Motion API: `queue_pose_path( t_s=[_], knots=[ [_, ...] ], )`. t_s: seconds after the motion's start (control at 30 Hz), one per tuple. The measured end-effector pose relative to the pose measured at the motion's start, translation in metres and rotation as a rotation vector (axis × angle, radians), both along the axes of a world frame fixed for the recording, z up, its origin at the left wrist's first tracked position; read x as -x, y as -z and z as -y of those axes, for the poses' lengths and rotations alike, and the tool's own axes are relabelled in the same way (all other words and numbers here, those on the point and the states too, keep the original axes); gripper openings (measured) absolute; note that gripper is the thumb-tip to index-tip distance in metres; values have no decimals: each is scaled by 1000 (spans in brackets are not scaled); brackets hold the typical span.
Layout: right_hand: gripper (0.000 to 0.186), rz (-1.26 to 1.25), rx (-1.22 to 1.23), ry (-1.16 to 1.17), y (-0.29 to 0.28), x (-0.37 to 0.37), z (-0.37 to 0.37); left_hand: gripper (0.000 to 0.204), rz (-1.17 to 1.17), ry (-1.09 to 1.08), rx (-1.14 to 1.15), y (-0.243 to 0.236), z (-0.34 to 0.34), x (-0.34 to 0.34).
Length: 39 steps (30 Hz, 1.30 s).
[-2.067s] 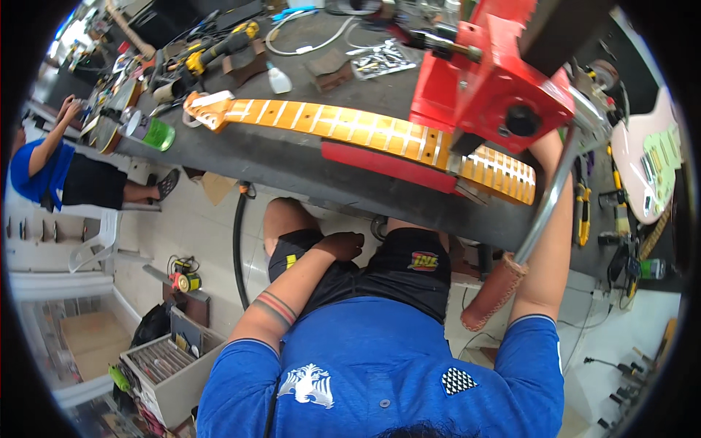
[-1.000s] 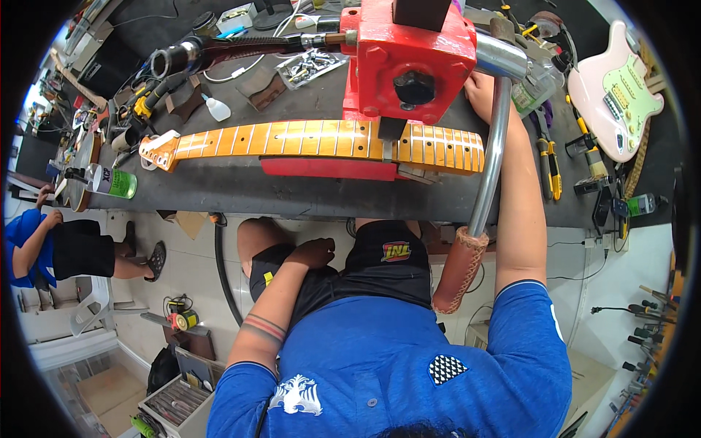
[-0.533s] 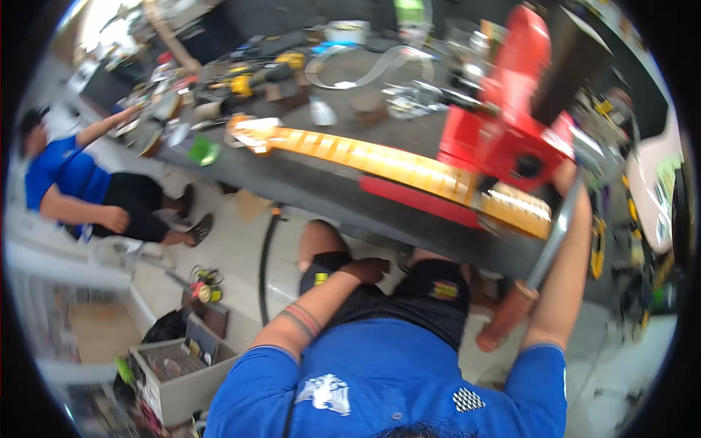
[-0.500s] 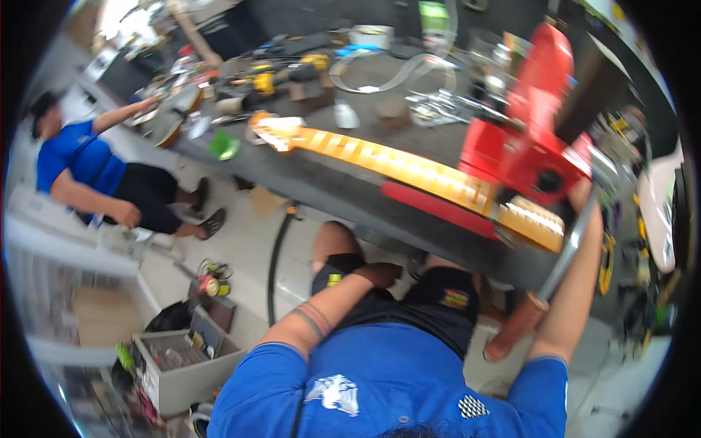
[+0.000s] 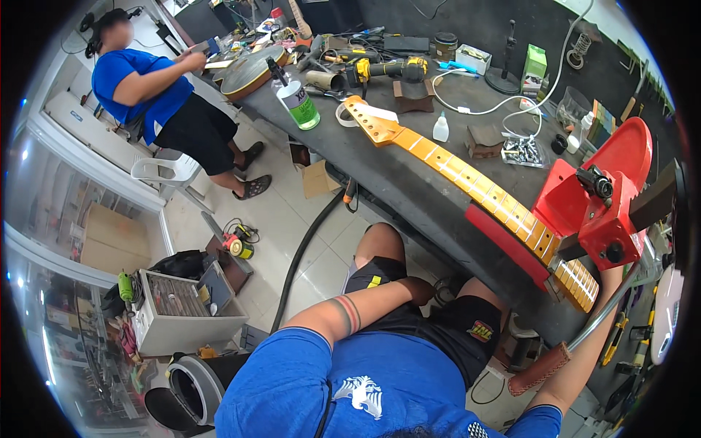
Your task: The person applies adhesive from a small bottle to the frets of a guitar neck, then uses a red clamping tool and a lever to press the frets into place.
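Observation:
A maple guitar neck (image 5: 475,186) lies fretboard up across the workbench (image 5: 394,175), its headstock toward the far left. Its near right end passes beneath a red lever press (image 5: 610,226), and a red support (image 5: 507,244) runs under it. The press's metal lever ends in a brown leather-wrapped handle (image 5: 539,370), beside my right forearm. My right hand reaches up behind the press and the neck's end; its fingers are hidden. On my lap, below the bench edge, rests my left hand (image 5: 420,290), in shadow, its fingers not distinct.
A spray bottle (image 5: 296,102), a small white dropper bottle (image 5: 441,128), a yellow drill (image 5: 387,69) and a bag of metal parts (image 5: 522,151) lie on the bench. Another person (image 5: 150,95) stands at the far left. A black hose (image 5: 310,248) hangs near my left knee.
My view has swung, so the bench, neck and press appear lower and farther right. The other person now stands with both hands raised together. My left hand stays on my lap.

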State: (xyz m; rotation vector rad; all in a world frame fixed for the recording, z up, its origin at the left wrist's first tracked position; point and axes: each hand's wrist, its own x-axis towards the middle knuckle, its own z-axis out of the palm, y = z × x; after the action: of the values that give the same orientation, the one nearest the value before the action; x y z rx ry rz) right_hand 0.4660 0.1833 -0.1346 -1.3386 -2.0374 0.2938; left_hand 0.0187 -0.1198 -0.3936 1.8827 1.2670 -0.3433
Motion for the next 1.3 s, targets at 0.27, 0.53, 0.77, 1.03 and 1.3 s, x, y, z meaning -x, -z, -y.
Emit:
queue_pose_path(
  t_s=[0.27,0.53,0.77,1.03,1.3],
  knots=[
    [36,-2,-13,-1,2,-2,1,32,47,-37,-54,2,-1,4],
    [36,4,-30,-14,-1,5,-5,33,24,-64,20,-23,-1,1],
    [36,1,-33,24,2,-4,8,22,522,-255,-131,-118,31,21],
    [37,11,-46,0,-12,30,8,17,342,-363,1250,-348,181,163],
    [38,25,-32,28,-14,9,20,44,797,-602,1537,-357,359,143]
  ],
)
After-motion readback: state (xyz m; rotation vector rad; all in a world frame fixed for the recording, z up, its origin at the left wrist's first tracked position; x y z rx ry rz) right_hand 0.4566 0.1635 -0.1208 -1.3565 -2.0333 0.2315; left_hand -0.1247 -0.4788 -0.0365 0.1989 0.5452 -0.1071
